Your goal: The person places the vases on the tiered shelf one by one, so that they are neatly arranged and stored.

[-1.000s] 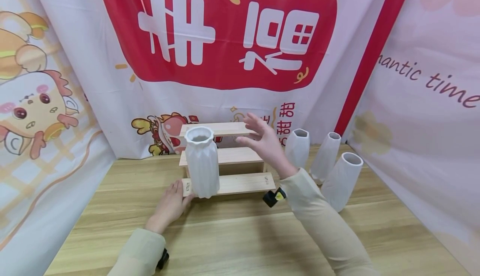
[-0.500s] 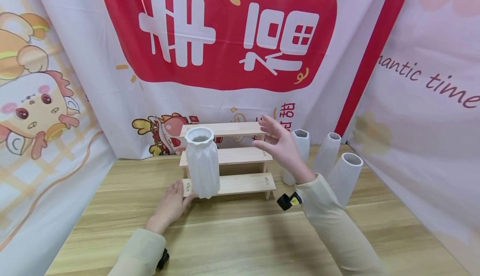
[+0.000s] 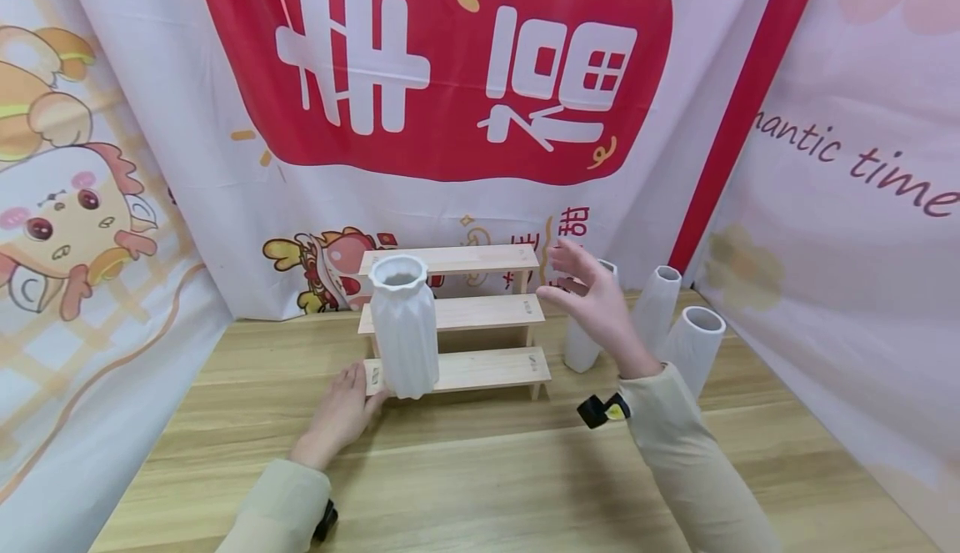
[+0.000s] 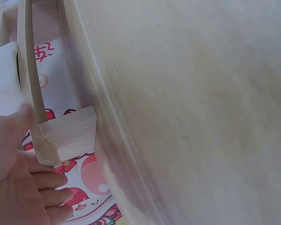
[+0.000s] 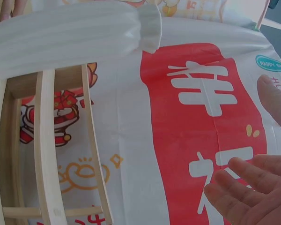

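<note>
Head view is showing a white fluted vase (image 3: 405,336) that is standing upright toward the left end of the lowest shelf (image 3: 487,371) of a three-step wooden stand (image 3: 453,313), its base reaching the shelf's front edge. The left hand (image 3: 337,411) is resting at the left end of that shelf, just beside the vase's foot, its fingers lying fairly straight. Left wrist view is showing thumb and fingers parting around the shelf's corner, with the thumb against the wood and its tip pointing toward the vase; whether the thumb is touching the vase, and how firmly the hand is pressing, cannot be told. The right hand (image 3: 600,303) is hovering to the right of the stand, its thumb spreading well away from its gently bending fingers, and it is holding nothing. The fluted vase is sitting well outside this grip, across the stand on the hand's left. A second white vase (image 3: 581,349) is standing behind the right hand, partly hidden by it; whether they are touching is unclear. Farther right, a slender white vase (image 3: 658,303) and a round-mouthed white vase (image 3: 703,332) are standing on the wooden table (image 3: 465,486), the latter partly covered by the right sleeve (image 3: 690,453). A printed cloth (image 3: 450,148) is hanging behind the stand.
</note>
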Tool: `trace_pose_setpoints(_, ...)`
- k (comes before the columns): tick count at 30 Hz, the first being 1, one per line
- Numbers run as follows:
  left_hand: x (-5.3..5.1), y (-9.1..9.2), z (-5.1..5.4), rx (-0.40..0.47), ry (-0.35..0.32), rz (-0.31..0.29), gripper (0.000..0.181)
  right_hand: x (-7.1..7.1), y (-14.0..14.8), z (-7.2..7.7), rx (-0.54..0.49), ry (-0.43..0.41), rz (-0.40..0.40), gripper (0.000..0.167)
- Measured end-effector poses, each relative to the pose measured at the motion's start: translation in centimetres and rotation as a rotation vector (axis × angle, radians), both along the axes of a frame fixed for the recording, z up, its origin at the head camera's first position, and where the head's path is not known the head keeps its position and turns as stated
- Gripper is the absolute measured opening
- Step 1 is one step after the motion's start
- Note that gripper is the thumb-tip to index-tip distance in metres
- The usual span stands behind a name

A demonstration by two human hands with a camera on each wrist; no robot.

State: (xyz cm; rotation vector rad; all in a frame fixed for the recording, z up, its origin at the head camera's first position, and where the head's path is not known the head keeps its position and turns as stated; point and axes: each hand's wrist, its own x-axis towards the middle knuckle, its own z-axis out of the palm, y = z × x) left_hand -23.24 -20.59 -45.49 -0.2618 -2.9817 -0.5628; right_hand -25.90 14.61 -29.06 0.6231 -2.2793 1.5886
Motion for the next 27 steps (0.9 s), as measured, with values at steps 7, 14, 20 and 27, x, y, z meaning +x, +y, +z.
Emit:
trace_pose_setpoints(7,0.0,-0.1,0.0,0.006,-0.021,0.002,0.069,0.3,1.4,-0.4,-0.013,-0.035,-0.027,0.068)
trace_pose_setpoints(14,-0.1,-0.1,-0.3,-0.002,-0.026,0.009,0.07,0.6,2.6,-0.8,0.006,-0.053,-0.06,0.069)
trace_pose_setpoints(20,-0.2,-0.1,-0.4,-0.003,-0.02,0.009,0.069,0.9,3.6,-0.8,0.022,-0.089,-0.086,0.07)
trace_pose_setpoints(27,-0.2,-0.1,-0.3,0.005,-0.028,0.009,0.07,1.5,5.2,-0.7,0.027,-0.097,-0.123,0.072)
